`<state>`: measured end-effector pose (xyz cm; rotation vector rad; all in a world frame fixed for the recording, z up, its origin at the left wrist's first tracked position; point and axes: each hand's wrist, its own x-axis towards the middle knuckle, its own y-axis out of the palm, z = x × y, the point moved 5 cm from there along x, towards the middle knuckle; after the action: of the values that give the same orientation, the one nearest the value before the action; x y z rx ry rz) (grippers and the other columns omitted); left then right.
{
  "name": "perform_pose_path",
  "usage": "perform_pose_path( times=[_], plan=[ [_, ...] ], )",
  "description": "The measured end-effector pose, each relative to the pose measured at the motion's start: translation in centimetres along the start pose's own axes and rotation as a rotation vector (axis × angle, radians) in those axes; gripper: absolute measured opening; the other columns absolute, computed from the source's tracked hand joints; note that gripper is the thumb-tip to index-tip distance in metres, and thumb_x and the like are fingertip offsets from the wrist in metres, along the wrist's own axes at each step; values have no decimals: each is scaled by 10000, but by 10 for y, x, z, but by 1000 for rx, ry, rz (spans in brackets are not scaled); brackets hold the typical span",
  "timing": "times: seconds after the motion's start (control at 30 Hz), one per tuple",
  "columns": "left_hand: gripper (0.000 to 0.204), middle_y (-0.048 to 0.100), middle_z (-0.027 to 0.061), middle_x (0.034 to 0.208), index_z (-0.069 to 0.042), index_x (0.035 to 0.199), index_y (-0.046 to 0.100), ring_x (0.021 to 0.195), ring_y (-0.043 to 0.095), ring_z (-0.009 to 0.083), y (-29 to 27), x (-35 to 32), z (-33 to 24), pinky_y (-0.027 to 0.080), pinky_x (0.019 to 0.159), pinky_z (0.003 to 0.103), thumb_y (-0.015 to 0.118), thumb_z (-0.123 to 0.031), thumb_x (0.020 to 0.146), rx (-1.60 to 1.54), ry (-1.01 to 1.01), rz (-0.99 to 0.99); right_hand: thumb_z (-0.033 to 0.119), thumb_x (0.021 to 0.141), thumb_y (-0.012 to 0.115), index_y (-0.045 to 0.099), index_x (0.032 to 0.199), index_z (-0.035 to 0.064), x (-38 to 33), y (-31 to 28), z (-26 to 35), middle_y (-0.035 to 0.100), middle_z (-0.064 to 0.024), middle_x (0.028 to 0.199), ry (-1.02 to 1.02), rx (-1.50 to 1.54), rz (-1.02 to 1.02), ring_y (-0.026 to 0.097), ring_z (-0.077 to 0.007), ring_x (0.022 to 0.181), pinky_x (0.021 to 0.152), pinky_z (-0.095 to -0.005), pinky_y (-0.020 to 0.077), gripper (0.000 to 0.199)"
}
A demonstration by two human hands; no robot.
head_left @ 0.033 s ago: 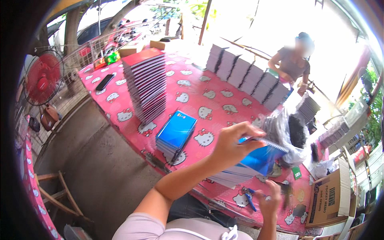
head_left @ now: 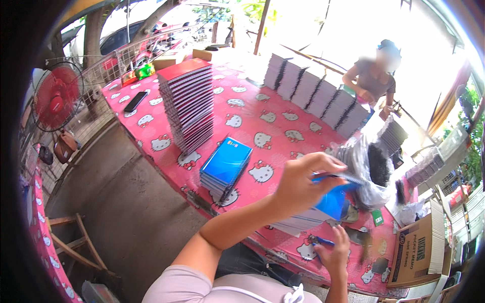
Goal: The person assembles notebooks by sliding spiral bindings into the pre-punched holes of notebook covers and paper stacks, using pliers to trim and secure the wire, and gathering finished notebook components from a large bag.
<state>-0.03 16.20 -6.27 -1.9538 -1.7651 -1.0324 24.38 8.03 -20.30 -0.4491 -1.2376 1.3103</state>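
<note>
My left hand [head_left: 303,182] is closed, pinching a blue-covered spiral notebook [head_left: 352,180] by its wire-bound edge; the notebook is partly smeared by motion. Below it, partly hidden by my arm, is a pile of blue-covered notebooks [head_left: 331,206] with white pages. My right hand [head_left: 337,252], low over the near table edge, has its fingers around blue-handled pliers [head_left: 322,241]. Left of my arm stands a short stack of blue spiral notebooks [head_left: 228,157]. Beyond that rises a tall stack of red-covered notebooks [head_left: 188,108].
The table has a pink patterned cloth [head_left: 262,144]. A row of notebook stacks [head_left: 316,96] lines its far edge, near a person [head_left: 374,78]. A plastic bag of black coils [head_left: 376,171] and a cardboard box [head_left: 417,247] stand right. A phone [head_left: 135,102] lies far left.
My right hand has closed on the pliers, which have turned and come up from the cloth. My left hand and its notebook have shifted slightly right.
</note>
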Motion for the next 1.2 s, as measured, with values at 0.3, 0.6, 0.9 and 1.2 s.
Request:
perform_pose_path(
  times=[0.3, 0.6, 0.9, 1.2],
  plan=[
    [234, 657, 150, 1041, -16, 926, 627, 919, 660, 276, 26, -78, 10, 537, 792, 351, 747, 13, 727, 491, 181, 108, 193, 766, 701, 572, 1126, -10, -48, 25, -22, 557, -167, 1064, 245, 150, 120, 538, -307, 979, 863, -429, 414, 432],
    [223, 675, 151, 952, 26, 863, 654, 806, 670, 226, 19, -80, 3, 552, 671, 300, 781, 49, 681, 555, 233, 64, 125, 706, 764, 586, 1107, 20, 31, -68, 91, 577, -166, 1066, -122, 293, -172, 556, -330, 974, 828, -414, 459, 451],
    [237, 671, 154, 966, 36, 895, 669, 807, 667, 255, 26, -87, 2, 536, 679, 323, 723, 117, 679, 519, 332, 111, 120, 793, 731, 633, 1049, -11, 22, -37, 71, 656, -98, 870, 360, 1152, 368, 626, -133, 748, 647, -261, 488, 304],
    [259, 670, 168, 972, 26, 898, 660, 838, 680, 240, 21, -85, -6, 572, 708, 319, 729, 137, 674, 532, 279, 110, 134, 686, 767, 589, 1104, 30, 29, -71, 96, 567, -152, 1046, -127, 291, -169, 549, -316, 960, 794, -407, 459, 466]
  ],
)
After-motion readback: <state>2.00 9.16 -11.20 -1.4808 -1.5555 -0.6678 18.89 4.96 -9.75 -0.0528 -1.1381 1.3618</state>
